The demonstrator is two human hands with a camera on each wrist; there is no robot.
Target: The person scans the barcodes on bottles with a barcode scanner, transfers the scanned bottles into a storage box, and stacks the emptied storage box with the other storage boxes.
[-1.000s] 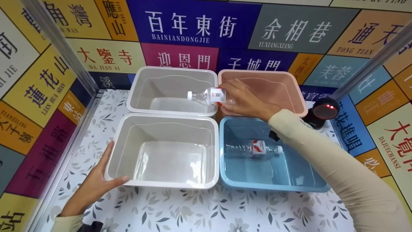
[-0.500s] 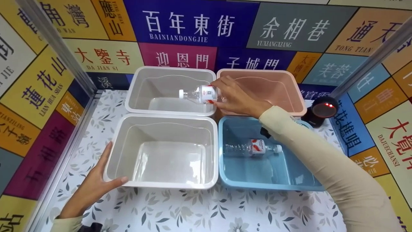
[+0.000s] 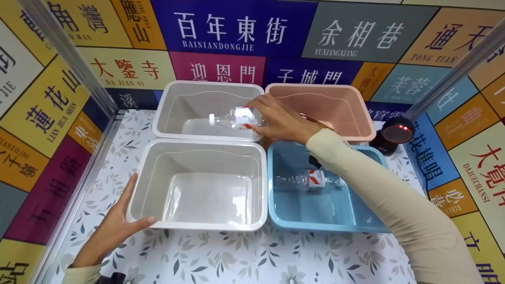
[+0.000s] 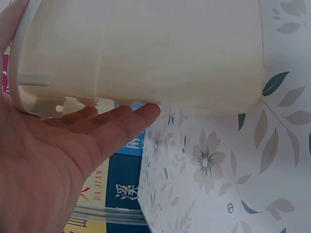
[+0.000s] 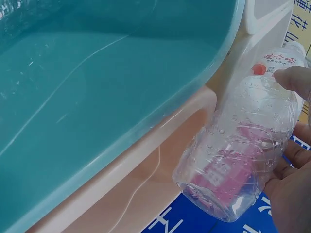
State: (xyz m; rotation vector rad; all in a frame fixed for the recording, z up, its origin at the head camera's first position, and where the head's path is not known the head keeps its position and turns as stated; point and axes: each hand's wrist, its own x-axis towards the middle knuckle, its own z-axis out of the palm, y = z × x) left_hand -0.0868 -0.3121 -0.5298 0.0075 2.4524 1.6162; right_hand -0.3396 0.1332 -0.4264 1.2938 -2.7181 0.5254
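Note:
My right hand point(image 3: 278, 120) grips a clear plastic bottle point(image 3: 238, 117) by its base end, its white cap pointing left. The bottle lies level above the right part of the back grey bin point(image 3: 169, 98). In the right wrist view, thumb and fingers wrap the bottle point(image 5: 233, 141) near its red-and-white label. My left hand point(image 3: 112, 227) rests at the left front corner of the front off-white bin point(image 3: 205, 225). Its fingers point(image 4: 131, 121) lie fairly straight along the outer wall; the thumb reaches the front rim.
A second bottle point(image 3: 315, 180) lies in the blue bin point(image 3: 327, 228), under my right forearm. The pink bin point(image 3: 365, 122) at back right holds a red-edged item, mostly hidden by my wrist. A black device with red lights point(image 3: 396, 132) stands beside it. Printed walls enclose the table point(image 3: 221, 256).
My right hand has carried the bottle leftward from the pink bin's edge, farther over the back grey bin. The left hand keeps its place at the front bin.

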